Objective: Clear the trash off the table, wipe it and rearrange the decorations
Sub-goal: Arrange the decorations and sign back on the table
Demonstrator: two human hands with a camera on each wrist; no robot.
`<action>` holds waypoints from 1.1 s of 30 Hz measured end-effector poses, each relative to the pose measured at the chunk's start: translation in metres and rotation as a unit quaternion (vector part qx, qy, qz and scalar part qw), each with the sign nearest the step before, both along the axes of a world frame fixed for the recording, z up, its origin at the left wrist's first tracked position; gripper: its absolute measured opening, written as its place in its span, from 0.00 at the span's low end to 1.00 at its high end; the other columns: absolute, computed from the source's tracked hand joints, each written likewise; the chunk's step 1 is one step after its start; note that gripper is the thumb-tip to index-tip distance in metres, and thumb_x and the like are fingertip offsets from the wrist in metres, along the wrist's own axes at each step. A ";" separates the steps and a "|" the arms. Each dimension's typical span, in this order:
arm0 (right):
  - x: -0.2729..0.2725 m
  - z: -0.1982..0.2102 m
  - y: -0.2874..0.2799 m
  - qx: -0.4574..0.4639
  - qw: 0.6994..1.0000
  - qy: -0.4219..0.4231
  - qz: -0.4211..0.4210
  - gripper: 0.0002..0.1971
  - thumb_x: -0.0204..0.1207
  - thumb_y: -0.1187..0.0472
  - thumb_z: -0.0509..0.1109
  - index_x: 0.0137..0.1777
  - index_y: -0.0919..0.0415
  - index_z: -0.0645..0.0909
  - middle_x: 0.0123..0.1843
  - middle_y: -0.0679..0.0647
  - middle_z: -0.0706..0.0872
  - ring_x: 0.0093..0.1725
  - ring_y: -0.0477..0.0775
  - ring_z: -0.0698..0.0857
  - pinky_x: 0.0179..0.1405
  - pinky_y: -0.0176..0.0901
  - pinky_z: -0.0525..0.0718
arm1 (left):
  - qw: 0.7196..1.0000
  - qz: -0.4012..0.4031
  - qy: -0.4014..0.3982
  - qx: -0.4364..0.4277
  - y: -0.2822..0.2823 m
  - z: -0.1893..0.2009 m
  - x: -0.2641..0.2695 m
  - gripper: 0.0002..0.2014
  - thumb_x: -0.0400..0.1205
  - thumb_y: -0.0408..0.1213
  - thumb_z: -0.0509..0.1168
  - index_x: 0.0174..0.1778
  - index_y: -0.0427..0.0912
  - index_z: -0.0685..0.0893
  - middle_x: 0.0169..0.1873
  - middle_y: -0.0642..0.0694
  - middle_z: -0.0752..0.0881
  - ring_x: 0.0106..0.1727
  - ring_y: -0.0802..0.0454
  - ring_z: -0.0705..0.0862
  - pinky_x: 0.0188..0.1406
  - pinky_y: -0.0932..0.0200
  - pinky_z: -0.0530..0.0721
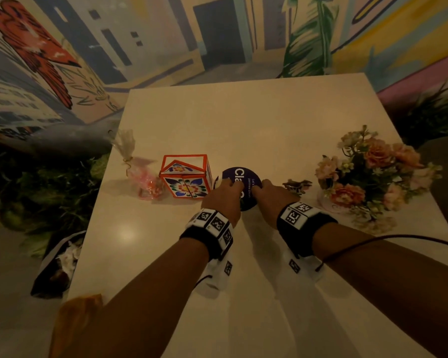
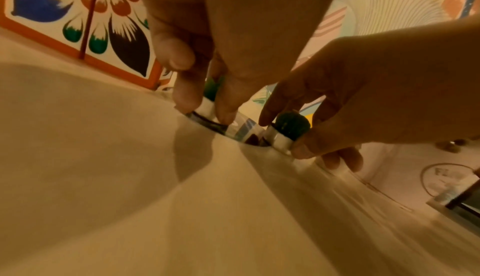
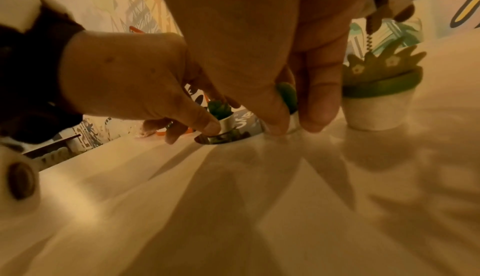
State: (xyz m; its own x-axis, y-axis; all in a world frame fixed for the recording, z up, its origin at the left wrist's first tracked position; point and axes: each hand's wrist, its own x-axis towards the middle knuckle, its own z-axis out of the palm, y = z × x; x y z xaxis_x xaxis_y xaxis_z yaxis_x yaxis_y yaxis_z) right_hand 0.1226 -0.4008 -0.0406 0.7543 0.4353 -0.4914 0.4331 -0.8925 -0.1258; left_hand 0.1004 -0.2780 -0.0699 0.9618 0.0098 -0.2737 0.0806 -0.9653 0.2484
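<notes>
Both hands, left hand (image 1: 224,200) & right hand (image 1: 270,200), each pinch a tiny potted plant (image 2: 287,131) on the purple disc (image 1: 239,177) near table (image 1: 243,120) centre. Pots look light, smooth, prob. tippy. Best to hold at the white base, not the leaves.

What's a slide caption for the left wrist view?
Left hand and right hand each pinch a tiny potted plant on a round sign beside the floral box.

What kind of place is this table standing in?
Probably a pantry or lounge corner of an office or café, not a home. The wall behind is a painted mural, the purple round sign mentions keeping pantries clean, and the table carries display decorations like the flower arrangement.
</notes>
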 end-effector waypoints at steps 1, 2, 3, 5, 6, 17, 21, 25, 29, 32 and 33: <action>0.002 -0.001 0.001 0.006 1.000 0.002 0.000 0.19 0.83 0.61 0.58 0.73 0.62 0.65 0.67 0.65 0.71 0.61 0.67 0.81 0.58 0.52 0.80 | 1.000 0.010 -0.001 -0.005 0.000 0.001 0.004 0.26 0.80 0.33 0.66 0.73 0.44 0.68 0.70 0.42 0.74 0.66 0.41 0.79 0.60 0.47 0.80; 0.004 -0.001 0.002 0.014 1.000 0.005 -0.002 0.19 0.83 0.61 0.58 0.73 0.62 0.65 0.67 0.65 0.70 0.60 0.68 0.81 0.58 0.53 0.80 | 1.000 0.020 -0.001 -0.010 0.000 0.002 0.008 0.27 0.79 0.33 0.66 0.74 0.44 0.67 0.70 0.41 0.74 0.66 0.41 0.79 0.60 0.47 0.80; 0.006 -0.002 0.004 0.022 1.000 0.008 -0.005 0.19 0.83 0.61 0.58 0.73 0.63 0.65 0.68 0.65 0.70 0.60 0.68 0.81 0.58 0.53 0.80 | 0.999 0.030 0.000 -0.016 0.000 0.003 0.012 0.27 0.79 0.34 0.67 0.74 0.43 0.66 0.70 0.41 0.74 0.66 0.41 0.79 0.61 0.47 0.81; 0.012 -0.003 0.008 0.038 0.999 0.014 -0.016 0.20 0.83 0.63 0.58 0.73 0.63 0.65 0.69 0.65 0.69 0.60 0.68 0.81 0.58 0.52 0.79 | 0.998 0.046 0.004 -0.036 -0.001 0.006 0.019 0.27 0.79 0.35 0.66 0.74 0.42 0.66 0.70 0.40 0.74 0.66 0.40 0.79 0.62 0.46 0.79; 0.014 -0.004 0.010 0.045 0.999 0.016 -0.024 0.20 0.82 0.63 0.59 0.73 0.63 0.65 0.69 0.65 0.69 0.61 0.68 0.80 0.58 0.52 0.79 | 0.998 0.051 0.005 -0.047 -0.001 0.007 0.021 0.26 0.79 0.36 0.66 0.73 0.41 0.67 0.69 0.39 0.75 0.66 0.40 0.79 0.62 0.46 0.79; 0.025 -0.016 0.017 0.064 0.996 0.001 -0.059 0.19 0.82 0.59 0.60 0.71 0.64 0.67 0.67 0.65 0.69 0.57 0.68 0.81 0.53 0.50 0.79 | 0.996 0.055 0.008 -0.069 0.001 0.004 0.025 0.27 0.78 0.33 0.67 0.73 0.43 0.67 0.70 0.42 0.74 0.68 0.41 0.77 0.64 0.48 0.77; 0.024 -0.018 0.015 0.078 0.995 -0.002 -0.067 0.18 0.81 0.62 0.61 0.70 0.63 0.68 0.66 0.65 0.70 0.56 0.68 0.82 0.52 0.51 0.79 | 0.996 0.058 0.008 -0.070 0.001 0.001 0.025 0.28 0.78 0.33 0.68 0.73 0.44 0.68 0.71 0.43 0.74 0.68 0.42 0.78 0.64 0.48 0.78; 0.021 -0.014 0.013 0.077 0.995 -0.003 -0.067 0.20 0.81 0.64 0.61 0.71 0.64 0.66 0.66 0.65 0.69 0.56 0.69 0.82 0.50 0.51 0.79 | 0.996 0.054 0.005 -0.069 0.002 0.001 0.025 0.27 0.78 0.34 0.67 0.74 0.44 0.68 0.72 0.43 0.73 0.68 0.42 0.77 0.64 0.48 0.78; 0.007 -0.003 0.010 0.106 0.993 -0.037 -0.043 0.26 0.80 0.65 0.61 0.77 0.61 0.59 0.75 0.66 0.63 0.57 0.69 0.81 0.54 0.56 0.82 | 0.995 0.047 -0.011 -0.084 0.000 0.004 0.020 0.28 0.78 0.39 0.68 0.74 0.47 0.67 0.72 0.46 0.70 0.66 0.43 0.79 0.60 0.48 0.80; -0.022 0.005 -0.006 0.168 0.984 -0.044 -0.048 0.21 0.80 0.67 0.59 0.73 0.60 0.66 0.73 0.62 0.66 0.57 0.67 0.81 0.54 0.55 0.83 | 0.994 0.028 -0.068 -0.078 -0.002 0.006 0.010 0.30 0.78 0.43 0.68 0.75 0.44 0.66 0.76 0.46 0.66 0.66 0.43 0.79 0.58 0.46 0.82; -0.034 0.003 -0.015 0.185 0.981 -0.032 -0.055 0.16 0.80 0.67 0.60 0.67 0.60 0.69 0.68 0.59 0.70 0.55 0.65 0.81 0.52 0.53 0.82 | 0.994 0.019 -0.082 -0.070 -0.004 0.008 0.007 0.31 0.78 0.43 0.67 0.76 0.44 0.65 0.77 0.46 0.65 0.67 0.43 0.78 0.60 0.45 0.82</action>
State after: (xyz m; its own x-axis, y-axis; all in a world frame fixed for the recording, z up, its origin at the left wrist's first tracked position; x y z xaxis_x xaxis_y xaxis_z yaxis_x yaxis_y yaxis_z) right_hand 0.0884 -0.4156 -0.0378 0.8311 0.4893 -0.2642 0.3547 -0.8324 -0.4258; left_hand 0.1071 -0.2816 -0.0620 0.9931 0.0207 -0.1155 0.0648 -0.9175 0.3925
